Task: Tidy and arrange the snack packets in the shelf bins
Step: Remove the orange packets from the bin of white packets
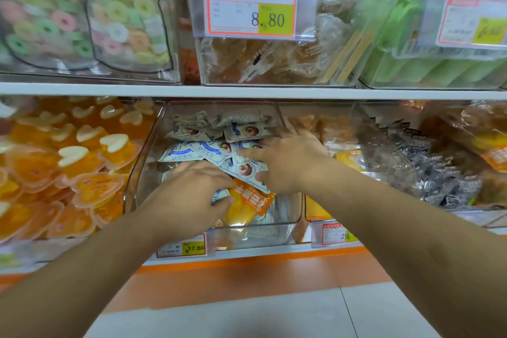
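The small packets [219, 151] are white with blue print and a round brown picture; the one packet [248, 204] lying among them is orange and yellow. Heart-shaped jellies [79, 162] are orange with white tops. The price tags [251, 8] — red-bordered white — carry a yellow-green block. Ring sweets [63, 22] show pink, green and yellow; the shelf edge [247, 258] is orange.

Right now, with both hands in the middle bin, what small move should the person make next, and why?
Probably lift out the orange packet with the left hand, which already touches it. It lies alone among blue-and-white packets in the clear bin, so it looks misplaced; the right hand rests on the pile.
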Motion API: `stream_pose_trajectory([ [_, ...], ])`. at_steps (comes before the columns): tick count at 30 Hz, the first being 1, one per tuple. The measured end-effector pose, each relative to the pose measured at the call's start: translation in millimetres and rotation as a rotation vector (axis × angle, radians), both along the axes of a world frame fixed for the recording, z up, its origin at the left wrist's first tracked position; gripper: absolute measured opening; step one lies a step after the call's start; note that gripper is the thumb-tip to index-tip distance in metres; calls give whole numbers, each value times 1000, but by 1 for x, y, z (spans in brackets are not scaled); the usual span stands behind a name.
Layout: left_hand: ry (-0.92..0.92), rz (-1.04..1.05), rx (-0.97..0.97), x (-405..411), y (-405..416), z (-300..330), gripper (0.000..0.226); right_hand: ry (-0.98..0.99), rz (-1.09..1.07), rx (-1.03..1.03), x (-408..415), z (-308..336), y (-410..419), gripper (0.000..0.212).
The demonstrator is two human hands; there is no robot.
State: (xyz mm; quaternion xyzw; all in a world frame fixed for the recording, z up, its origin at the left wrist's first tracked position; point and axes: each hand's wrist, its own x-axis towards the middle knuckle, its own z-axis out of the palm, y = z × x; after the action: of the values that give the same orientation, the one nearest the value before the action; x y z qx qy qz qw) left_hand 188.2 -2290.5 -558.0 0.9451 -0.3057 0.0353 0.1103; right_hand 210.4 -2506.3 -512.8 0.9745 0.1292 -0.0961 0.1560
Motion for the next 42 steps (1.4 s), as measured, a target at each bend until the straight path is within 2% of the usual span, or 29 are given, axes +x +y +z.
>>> stream_pose_trajectory([
  [2,22,18,28,2,-3,0,48,-19,11,23,-2,0,1,69],
  [5,88,73,46,3,-8,0,50,-223,55,171,-13,-1,-5,55],
  [7,166,122,18,4,-10,0,52,-344,54,287,-22,-5,-15,47],
  [9,262,137,-70,5,-12,0,50,-375,61,357,-32,-9,-24,48],
  [12,300,118,-331,6,-15,-1,33,-379,60,473,-43,-14,-31,48],
  [16,343,185,-502,-3,-26,5,29,-327,17,614,-54,-14,-32,44],
  [19,351,176,-599,-14,-35,14,18,-222,15,736,-61,-9,-34,43],
  [23,350,137,-808,-29,-35,28,14,-5,-46,1014,-74,2,-34,12],
  [26,363,85,-941,-38,-39,41,15,-115,-52,1146,-78,13,-42,6],
  [30,287,54,-747,-45,-40,43,23,-266,-93,1406,-88,36,-77,10],
  [33,267,100,-666,-46,-30,42,20,-418,-118,1404,-99,43,-113,10],
  [35,266,108,-653,-49,-25,45,20,-452,-142,1377,-105,41,-135,8],
  [37,251,116,-618,-54,-22,48,21,-443,-185,1192,-108,35,-150,10],
  [39,231,135,-560,-58,-15,51,22,-321,-262,934,-111,26,-158,8],
  [42,154,164,-400,-60,2,52,23,-213,-274,680,-116,16,-152,40],
])
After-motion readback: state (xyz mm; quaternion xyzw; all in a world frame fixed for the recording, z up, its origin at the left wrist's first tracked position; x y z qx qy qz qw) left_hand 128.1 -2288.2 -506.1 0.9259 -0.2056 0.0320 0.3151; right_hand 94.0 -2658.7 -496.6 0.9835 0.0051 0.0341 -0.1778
